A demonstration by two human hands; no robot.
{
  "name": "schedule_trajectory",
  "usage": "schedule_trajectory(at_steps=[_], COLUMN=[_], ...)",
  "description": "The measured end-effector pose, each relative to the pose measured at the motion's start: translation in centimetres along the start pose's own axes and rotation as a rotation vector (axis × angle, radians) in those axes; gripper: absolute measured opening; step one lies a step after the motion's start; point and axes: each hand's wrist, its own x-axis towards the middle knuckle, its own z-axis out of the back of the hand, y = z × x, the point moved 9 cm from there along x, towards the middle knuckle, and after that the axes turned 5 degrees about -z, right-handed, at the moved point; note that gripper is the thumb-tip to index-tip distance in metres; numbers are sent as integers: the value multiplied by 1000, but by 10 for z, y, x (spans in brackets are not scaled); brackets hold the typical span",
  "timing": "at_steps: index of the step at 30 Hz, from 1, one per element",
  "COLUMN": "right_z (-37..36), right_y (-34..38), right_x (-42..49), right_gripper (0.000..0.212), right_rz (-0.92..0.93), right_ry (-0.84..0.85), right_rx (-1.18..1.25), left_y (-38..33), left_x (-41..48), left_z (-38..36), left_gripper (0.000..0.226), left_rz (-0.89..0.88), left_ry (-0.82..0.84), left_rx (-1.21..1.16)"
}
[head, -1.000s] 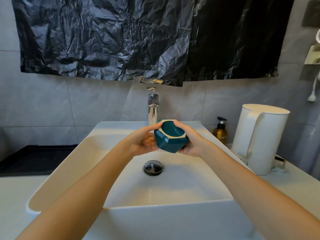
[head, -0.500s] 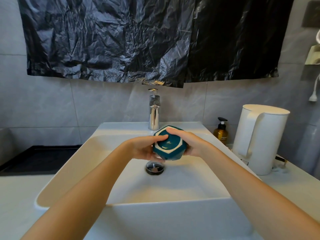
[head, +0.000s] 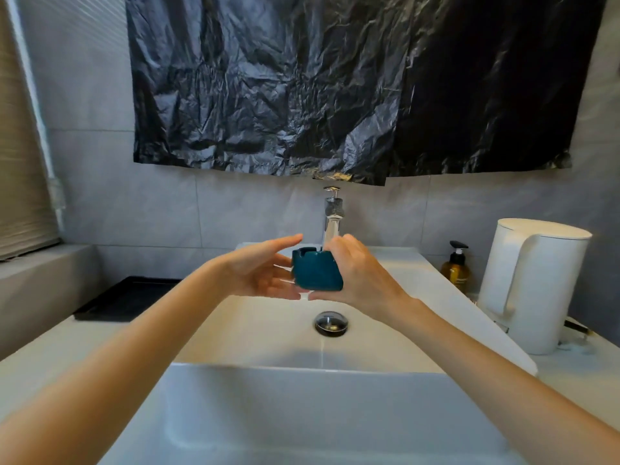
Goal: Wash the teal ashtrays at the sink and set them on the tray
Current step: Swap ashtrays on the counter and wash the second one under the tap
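Head view: one teal ashtray (head: 317, 271), one black tray (head: 127, 298), one sink (head: 302, 369). The ashtray is upright over the basin, just below the faucet (head: 333, 216). The right hand (head: 362, 273) grips its right side with curled fingers. The left hand (head: 258, 270) has straight fingers, apparently touching the ashtray's lower left edge. The tray lies on the surface left of the sink, well apart.

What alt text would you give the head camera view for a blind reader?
The right hand grips a glossy teal ceramic ashtray below a chrome tap, over a white rectangular sink; the left hand touches its side. A black tray lies left.
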Motion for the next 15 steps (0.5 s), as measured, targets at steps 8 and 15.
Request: schedule_trajectory(at_steps=[8,15], right_z=[-22,-59], right_y=[103,190], right_x=[34,58], right_gripper=[72,34], right_rz=[236,308], right_ry=[28,242], right_rx=[-98,64], left_y=[4,26], left_x=[-88,-171], left_z=[70,154], left_gripper=[21,23], left_rz=[-134,-158], left_ry=[-305,-621], left_rx=[-27,38])
